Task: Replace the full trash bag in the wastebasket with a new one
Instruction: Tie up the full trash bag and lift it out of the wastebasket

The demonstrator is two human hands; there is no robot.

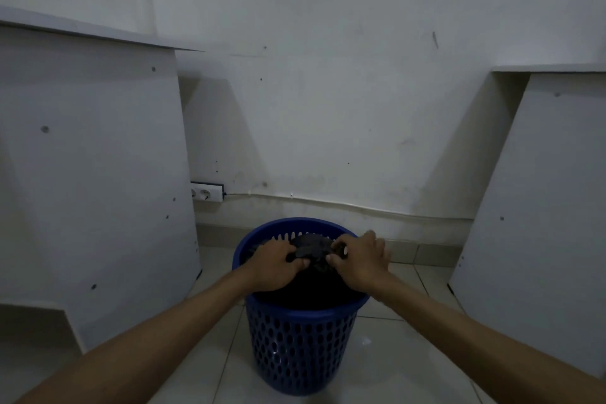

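A blue perforated wastebasket (300,351) stands on the tiled floor in front of me. A black trash bag (313,249) fills its inside, its top bunched up above the rim. My left hand (273,267) grips the bunched plastic from the left, fingers curled over it. My right hand (359,261) pinches the same bunch from the right, thumb and fingers closed on it. The lower part of the bag is dark and hidden inside the basket.
White desk panels stand on the left (95,174) and right (537,207), with the basket in the gap between them. A white wall (328,92) is behind, with a power strip (206,193) and a cable low along it.
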